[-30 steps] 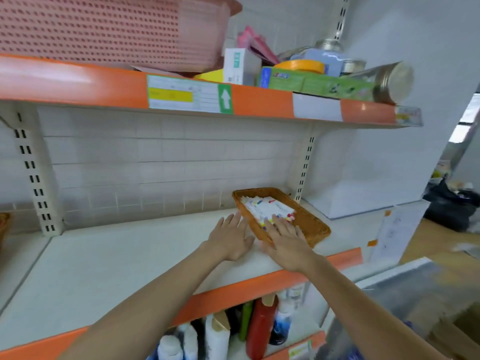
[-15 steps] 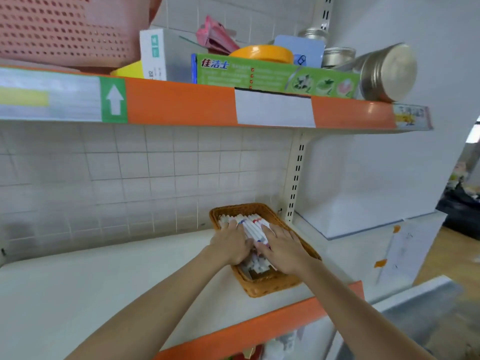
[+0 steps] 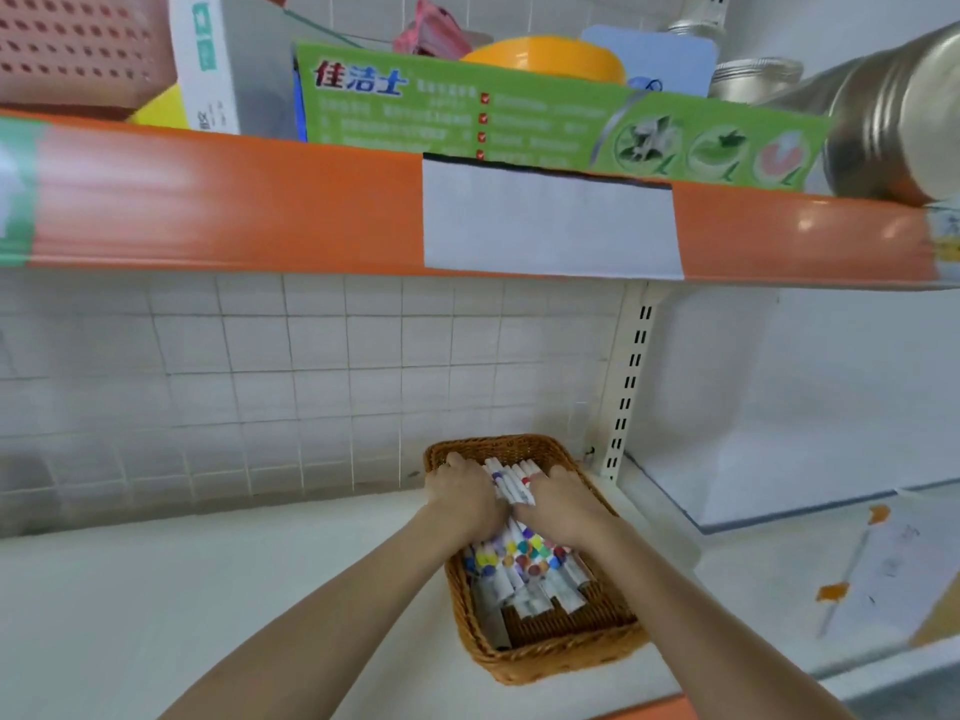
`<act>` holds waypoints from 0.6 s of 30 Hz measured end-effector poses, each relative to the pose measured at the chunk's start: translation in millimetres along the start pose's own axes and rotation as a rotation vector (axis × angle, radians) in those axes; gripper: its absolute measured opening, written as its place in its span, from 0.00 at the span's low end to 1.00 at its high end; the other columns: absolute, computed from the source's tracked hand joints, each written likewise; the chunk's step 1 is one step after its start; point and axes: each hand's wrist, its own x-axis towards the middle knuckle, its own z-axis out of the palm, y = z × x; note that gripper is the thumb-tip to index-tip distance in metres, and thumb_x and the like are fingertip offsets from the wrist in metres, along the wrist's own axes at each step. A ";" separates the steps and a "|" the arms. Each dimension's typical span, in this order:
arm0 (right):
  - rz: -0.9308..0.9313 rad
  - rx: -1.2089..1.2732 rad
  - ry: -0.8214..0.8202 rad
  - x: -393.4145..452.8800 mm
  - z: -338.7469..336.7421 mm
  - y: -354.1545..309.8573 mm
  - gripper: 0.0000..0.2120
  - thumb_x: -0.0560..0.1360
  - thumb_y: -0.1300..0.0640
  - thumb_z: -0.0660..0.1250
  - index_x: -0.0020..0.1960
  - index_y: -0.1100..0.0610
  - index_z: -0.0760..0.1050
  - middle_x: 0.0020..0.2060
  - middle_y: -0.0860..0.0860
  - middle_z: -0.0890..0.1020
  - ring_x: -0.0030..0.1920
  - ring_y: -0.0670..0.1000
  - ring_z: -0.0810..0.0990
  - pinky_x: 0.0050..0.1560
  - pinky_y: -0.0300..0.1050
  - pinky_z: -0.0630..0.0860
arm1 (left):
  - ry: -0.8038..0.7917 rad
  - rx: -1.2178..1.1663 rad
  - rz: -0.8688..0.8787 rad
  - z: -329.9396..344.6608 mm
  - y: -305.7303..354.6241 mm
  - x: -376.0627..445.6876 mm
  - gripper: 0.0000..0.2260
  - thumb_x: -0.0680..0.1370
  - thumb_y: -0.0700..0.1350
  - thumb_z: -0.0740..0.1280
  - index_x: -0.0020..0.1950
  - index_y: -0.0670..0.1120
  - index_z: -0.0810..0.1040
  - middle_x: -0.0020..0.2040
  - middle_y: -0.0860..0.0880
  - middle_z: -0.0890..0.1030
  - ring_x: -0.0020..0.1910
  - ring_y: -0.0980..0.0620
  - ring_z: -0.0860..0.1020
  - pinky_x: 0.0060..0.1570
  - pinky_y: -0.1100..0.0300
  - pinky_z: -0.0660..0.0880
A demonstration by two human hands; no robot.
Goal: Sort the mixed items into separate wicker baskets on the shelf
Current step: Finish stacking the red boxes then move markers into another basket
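The wicker basket (image 3: 540,652) stands on the white lower shelf (image 3: 208,589), near the slotted upright (image 3: 626,397) at the tiled back wall. The basket contains a pile of white marker pens (image 3: 524,563) with coloured caps. The left hand (image 3: 462,493) and the right hand (image 3: 563,504) lie side by side on the far half of the pile, palms down, fingers bent over the pens; whether either hand grips a pen cannot be determined. On the upper orange-edged shelf (image 3: 260,200) stand a green box (image 3: 519,116), a white box (image 3: 223,65) and a metal canister (image 3: 893,116).
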 end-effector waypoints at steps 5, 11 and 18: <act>-0.073 0.099 -0.012 3.0 -10.6 2.8 0.24 0.79 0.47 0.61 0.68 0.63 0.66 0.64 0.60 0.70 0.65 0.60 0.69 0.49 0.42 0.63 | -0.009 -0.017 -0.050 -1.5 4.4 0.6 0.34 0.78 0.62 0.60 0.73 0.38 0.61 0.68 0.40 0.66 0.65 0.43 0.70 0.61 0.52 0.70; -0.114 0.116 0.052 2.0 -9.6 8.2 0.14 0.77 0.53 0.65 0.37 0.56 0.65 0.35 0.49 0.70 0.35 0.47 0.70 0.26 0.36 0.60 | 0.006 -0.076 -0.067 -0.9 6.8 -0.5 0.28 0.78 0.57 0.62 0.70 0.38 0.67 0.66 0.41 0.72 0.63 0.44 0.74 0.58 0.54 0.72; -0.137 0.205 0.072 2.8 -5.5 17.2 0.17 0.77 0.58 0.63 0.35 0.54 0.58 0.31 0.49 0.65 0.29 0.46 0.64 0.26 0.38 0.56 | 0.045 -0.117 -0.073 -1.6 8.5 -8.9 0.12 0.78 0.47 0.62 0.57 0.41 0.75 0.55 0.44 0.78 0.54 0.46 0.78 0.47 0.57 0.74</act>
